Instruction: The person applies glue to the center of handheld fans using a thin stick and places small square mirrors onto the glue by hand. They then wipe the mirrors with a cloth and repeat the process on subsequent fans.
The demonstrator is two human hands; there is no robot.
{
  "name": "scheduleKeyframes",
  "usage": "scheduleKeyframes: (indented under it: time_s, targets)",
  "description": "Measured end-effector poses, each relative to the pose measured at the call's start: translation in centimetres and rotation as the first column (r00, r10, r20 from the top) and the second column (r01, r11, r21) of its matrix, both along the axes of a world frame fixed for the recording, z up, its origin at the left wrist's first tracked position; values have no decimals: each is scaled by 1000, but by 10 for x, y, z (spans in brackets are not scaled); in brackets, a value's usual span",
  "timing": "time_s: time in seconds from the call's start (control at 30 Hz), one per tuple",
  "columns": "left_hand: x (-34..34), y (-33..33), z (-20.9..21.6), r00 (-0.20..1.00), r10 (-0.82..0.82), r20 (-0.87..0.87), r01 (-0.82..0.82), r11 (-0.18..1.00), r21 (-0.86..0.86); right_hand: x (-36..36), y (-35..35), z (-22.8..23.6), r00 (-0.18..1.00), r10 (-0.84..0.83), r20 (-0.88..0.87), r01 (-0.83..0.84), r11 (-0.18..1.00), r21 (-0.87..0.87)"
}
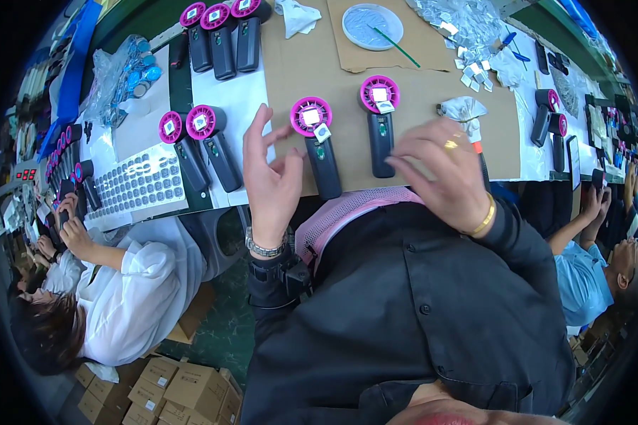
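Two handheld fans with magenta round heads and dark grey handles lie on the brown cardboard in front of me: a left fan (325, 166) and a right fan (380, 138). Each has a white square on its head and a small white-backed piece at the neck. My left hand (273, 177) is beside the left fan, fingers spread and holding nothing visible. Near the right fan's handle, my right hand (446, 170) is bent with thumb and fingers apart; nothing shows in it. Behind that hand lies a crumpled white cloth (463, 108) by an orange-and-dark tool, partly hidden.
More fans (222, 42) lie at the far left, with another pair (216, 145) nearer. A sheet of round grey pieces (138, 183) sits beside them. Further back are a white dish (347, 32) with a green stick (397, 48) and small white squares (475, 73). Co-workers sit either side.
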State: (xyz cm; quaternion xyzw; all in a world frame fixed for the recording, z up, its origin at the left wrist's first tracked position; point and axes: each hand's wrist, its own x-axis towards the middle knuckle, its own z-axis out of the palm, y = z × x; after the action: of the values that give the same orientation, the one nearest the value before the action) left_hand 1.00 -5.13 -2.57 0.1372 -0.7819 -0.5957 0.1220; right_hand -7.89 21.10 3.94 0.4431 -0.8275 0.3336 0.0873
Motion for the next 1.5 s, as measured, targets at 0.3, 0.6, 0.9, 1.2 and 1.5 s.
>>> scheduleKeyframes:
  time_s: [0.3, 0.6, 0.9, 1.2, 1.5]
  targets:
    - [-22, -19, -9, 973, -91, -213, 47, 978, -205, -22, -68, -33, 967, 159, -197, -128, 979, 159]
    - [-29, -24, -12, 974, -131, -186, 94, 976, -198, -37, -83, -31, 965, 199, -168, -181, 977, 115]
    - [-26, -25, -19, 959, -110, -263, 68, 985, -161, -42, -86, -31, 950, 267, -160, -253, 962, 98]
    - [-24, -30, -23, 949, -112, -295, 65, 984, -167, -52, -97, -27, 984, 175, -36, -175, 985, 13]
    - [-29, -20, -13, 949, -94, -301, 47, 986, -162, -52, -96, -31, 936, 5, 351, -47, 993, 112]
